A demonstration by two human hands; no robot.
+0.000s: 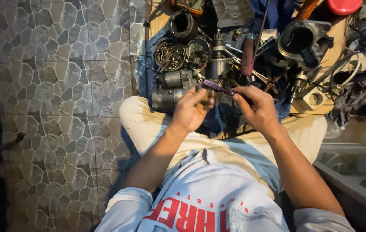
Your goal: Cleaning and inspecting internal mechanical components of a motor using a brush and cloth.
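Note:
I sit cross-legged on a tiled floor, looking down over my lap. My left hand [190, 109] is curled around a small dark metal part that its fingers mostly hide. My right hand [256, 107] grips a tool with a purple handle [217, 87], and the handle's far end reaches across to the part in my left hand. Both hands hover just above my knees, in front of a pile of engine parts.
A blue cloth [148, 73] ahead holds a round tin of screws [170, 56], a grey motor body [176, 79], a black cylinder [182, 25], a metal housing [299, 41] and a red-handled tool [248, 56]. Cables and a white socket [314, 99] lie right. Stone-pattern floor tiles [62, 86] spread left.

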